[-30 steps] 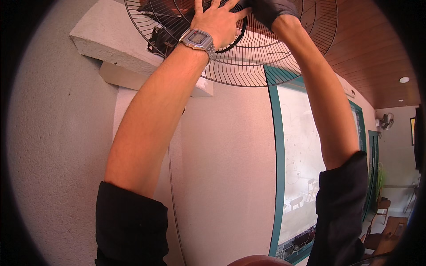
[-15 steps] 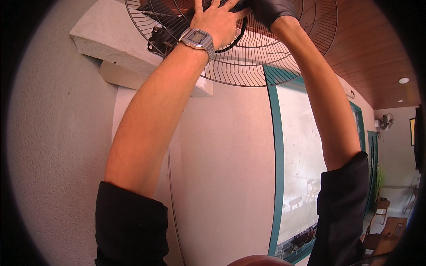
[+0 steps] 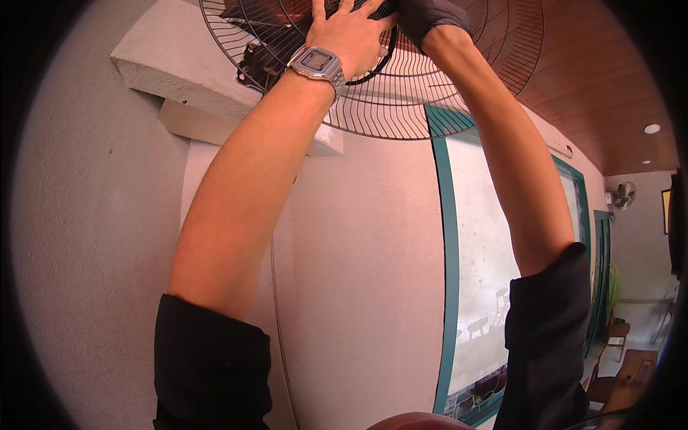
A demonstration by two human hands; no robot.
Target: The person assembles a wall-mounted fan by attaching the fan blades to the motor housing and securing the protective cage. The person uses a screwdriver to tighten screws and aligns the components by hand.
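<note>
Overhead, a large round fan guard (image 3: 387, 127) of dark wire spans the top of the view. My left hand (image 3: 345, 37), bare and wearing a silver digital watch (image 3: 316, 63), rests against the guard near its middle with the fingers spread. Beside it on the right, my right hand (image 3: 432, 20) wears a black glove and is close to the guard's centre. Its fingers run past the top edge, so what they touch or hold is hidden. Behind the guard on the left, a dark fan part (image 3: 259, 64) shows through the wires.
A pale concrete ledge (image 3: 168, 50) juts from the wall beside the fan. Right of the plain wall (image 3: 365, 272) stands a green-framed window (image 3: 444, 287). Farther right are a wooden ceiling (image 3: 588, 86), a small wall fan (image 3: 625, 195), and a wooden table (image 3: 634, 373) with chairs.
My gloved right hand and forearm have shifted slightly left along the guard. My left hand stays nearly in place with its fingers spread.
</note>
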